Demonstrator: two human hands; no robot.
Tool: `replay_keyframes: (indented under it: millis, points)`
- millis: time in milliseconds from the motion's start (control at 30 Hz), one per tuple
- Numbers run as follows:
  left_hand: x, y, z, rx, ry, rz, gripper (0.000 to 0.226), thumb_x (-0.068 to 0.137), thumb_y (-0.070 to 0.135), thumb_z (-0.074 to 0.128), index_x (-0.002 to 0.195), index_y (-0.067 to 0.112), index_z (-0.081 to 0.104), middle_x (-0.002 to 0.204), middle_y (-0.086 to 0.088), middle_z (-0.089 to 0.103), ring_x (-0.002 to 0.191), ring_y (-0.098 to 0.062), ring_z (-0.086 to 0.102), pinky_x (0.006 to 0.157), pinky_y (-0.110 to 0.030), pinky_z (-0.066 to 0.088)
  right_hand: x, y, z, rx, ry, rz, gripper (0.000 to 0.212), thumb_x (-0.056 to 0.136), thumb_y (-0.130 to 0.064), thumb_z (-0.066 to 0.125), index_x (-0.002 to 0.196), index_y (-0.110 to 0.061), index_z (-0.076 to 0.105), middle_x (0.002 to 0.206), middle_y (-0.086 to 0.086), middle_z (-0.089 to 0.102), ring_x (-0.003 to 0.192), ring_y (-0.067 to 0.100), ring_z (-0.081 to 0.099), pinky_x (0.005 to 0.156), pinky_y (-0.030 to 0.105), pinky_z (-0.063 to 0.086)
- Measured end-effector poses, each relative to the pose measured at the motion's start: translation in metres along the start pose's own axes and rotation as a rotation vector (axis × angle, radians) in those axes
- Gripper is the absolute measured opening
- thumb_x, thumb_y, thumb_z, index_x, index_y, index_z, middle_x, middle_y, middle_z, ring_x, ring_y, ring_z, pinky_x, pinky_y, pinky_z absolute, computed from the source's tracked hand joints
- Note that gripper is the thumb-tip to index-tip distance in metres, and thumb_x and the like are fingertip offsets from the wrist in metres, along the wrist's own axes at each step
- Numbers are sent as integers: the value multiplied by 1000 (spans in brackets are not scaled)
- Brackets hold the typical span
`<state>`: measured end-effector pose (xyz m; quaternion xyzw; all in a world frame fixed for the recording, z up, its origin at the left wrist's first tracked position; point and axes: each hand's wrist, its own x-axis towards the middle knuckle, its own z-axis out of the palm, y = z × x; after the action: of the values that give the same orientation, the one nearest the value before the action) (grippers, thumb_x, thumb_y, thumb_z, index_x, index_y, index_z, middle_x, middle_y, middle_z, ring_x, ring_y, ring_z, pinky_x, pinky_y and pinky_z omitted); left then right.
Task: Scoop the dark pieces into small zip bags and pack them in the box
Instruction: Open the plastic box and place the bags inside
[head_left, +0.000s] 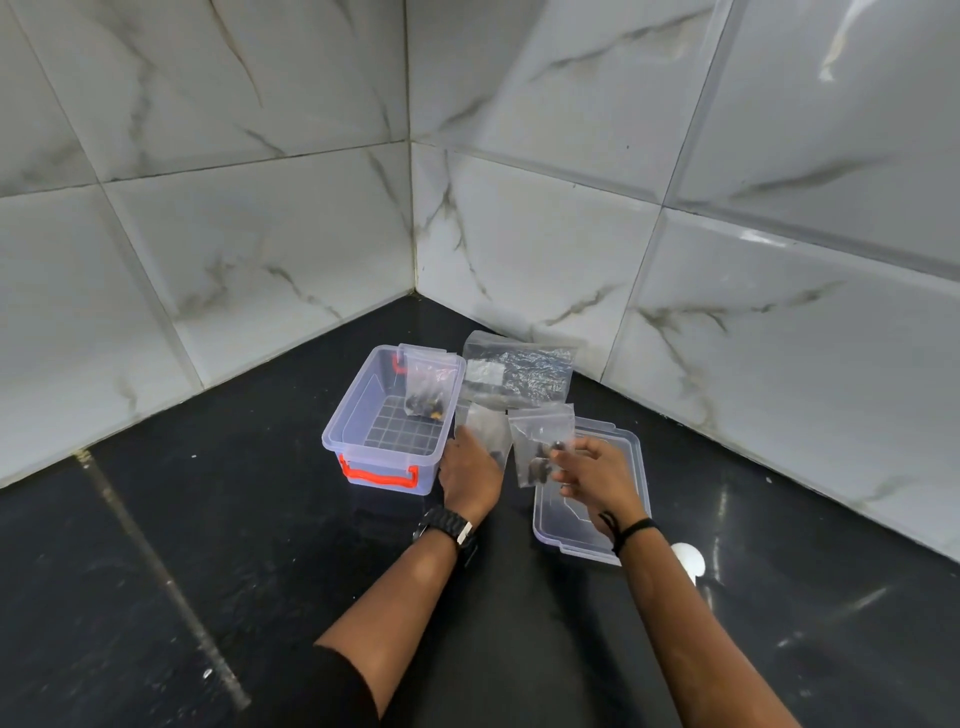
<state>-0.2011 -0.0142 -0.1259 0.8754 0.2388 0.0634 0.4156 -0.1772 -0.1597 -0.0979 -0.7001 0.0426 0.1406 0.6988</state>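
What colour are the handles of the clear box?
Orange-red handles, best in the head view.

The box (387, 415) was seen as clear plastic with red-orange latches (378, 475); the counter (208, 545) was glossy black, the wall tiles (260, 156) white with grey veining.

Single head-worn view — looking forward and down into the tiled corner (413, 291), close above the dark counter (218, 545), arms entering from lower frame.

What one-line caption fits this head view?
Each hand holds a small bag of dark pieces beside the open box.
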Motion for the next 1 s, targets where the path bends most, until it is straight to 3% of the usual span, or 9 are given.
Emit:
replay_keyframes:
  millis: [200, 333, 433, 500, 633, 800, 867, 1000]
  points:
    - [5, -13, 10, -96, 94, 53, 56, 77, 4, 71, 125, 9, 41, 125, -15, 48, 119, -33, 47, 102, -45, 41, 5, 4, -5, 179, -11, 64, 11, 87, 9, 56, 87, -2, 58, 79, 16, 65, 63, 18, 67, 57, 21, 56]
    - [5, -20, 11, -318, 62, 71, 73, 67, -6, 72, 126, 18, 36, 126, -6, 50, 118, -22, 51, 102, -42, 45, 3, 1, -10, 221, -67, 92, 11, 86, 10, 58, 88, -1, 58, 82, 16, 64, 73, 22, 66, 64, 22, 58]
    - [1, -19, 8, -339, -3, 21, 81, 69, -4, 72, 135, 15, 31, 126, -3, 51, 116, -20, 52, 101, -38, 46, 1, -4, -13, 247, -73, 75, 7, 87, 3, 60, 84, -3, 59, 81, 15, 64, 69, 18, 66, 64, 21, 58]
    - [-3, -15, 6, -248, -31, 32, 67, 72, 6, 71, 131, 15, 41, 119, -4, 57, 110, -24, 57, 96, -39, 48, -1, -9, -15, 247, -63, 67, 6, 89, -2, 60, 83, -5, 61, 82, 14, 65, 68, 18, 67, 63, 22, 58]
    - [-17, 5, -8, -219, -64, 131, 14, 84, 11, 67, 94, 11, 58, 94, -7, 64, 90, -21, 61, 81, -31, 51, -9, -22, -19, 244, 1, 42, 4, 90, -8, 60, 87, -7, 62, 77, 9, 64, 67, 19, 63, 56, 22, 57]
    - [-24, 33, -48, -308, 4, 282, 18, 85, 14, 68, 100, 5, 69, 93, -2, 69, 83, -14, 65, 67, -17, 49, -19, -42, -16, 314, 75, -7, 4, 89, -13, 64, 91, -9, 63, 76, 6, 65, 65, 17, 63, 55, 24, 53]
    - [-21, 42, -76, -341, 0, 349, 14, 86, 11, 64, 96, 10, 74, 91, -1, 74, 83, -11, 69, 71, -21, 53, -22, -50, -10, 350, 66, -26, 4, 89, -13, 63, 92, -10, 63, 78, 6, 65, 67, 17, 63, 54, 23, 54]
    - [-3, 45, -133, -362, -74, 394, 17, 88, 1, 58, 87, 5, 74, 73, 9, 70, 63, 6, 65, 66, -8, 49, -24, -60, 8, 353, -4, -39, 3, 89, -12, 63, 91, -10, 62, 83, 7, 67, 70, 19, 67, 57, 23, 55]
